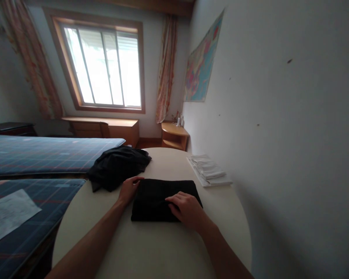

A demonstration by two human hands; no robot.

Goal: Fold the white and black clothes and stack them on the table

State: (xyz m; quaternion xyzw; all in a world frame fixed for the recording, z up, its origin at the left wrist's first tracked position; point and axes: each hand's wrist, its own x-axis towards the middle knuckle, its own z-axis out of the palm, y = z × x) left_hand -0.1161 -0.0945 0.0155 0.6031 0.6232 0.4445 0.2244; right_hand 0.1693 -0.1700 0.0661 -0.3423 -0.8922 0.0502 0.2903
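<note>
A black folded cloth (154,199), looking like a garment, lies as a flat rectangle on the cream round-ended table (151,248). At its far left corner rests my left hand (130,189), fingers stretched along the edge. My right hand (186,207) lies over the cloth's right half, with its fingers pointing left and the thumb slightly apart from them. Neither hand appears to grip the fabric. A crumpled black garment (116,164) is heaped just beyond my left hand, at the table's left edge.
White folded cloths or papers (208,170) lie by the wall on the right. Plaid mattresses (52,155) stand to the left, one with a paper sheet (11,213) on it. Behind are a wooden desk (125,123), a corner shelf (174,130) and a window.
</note>
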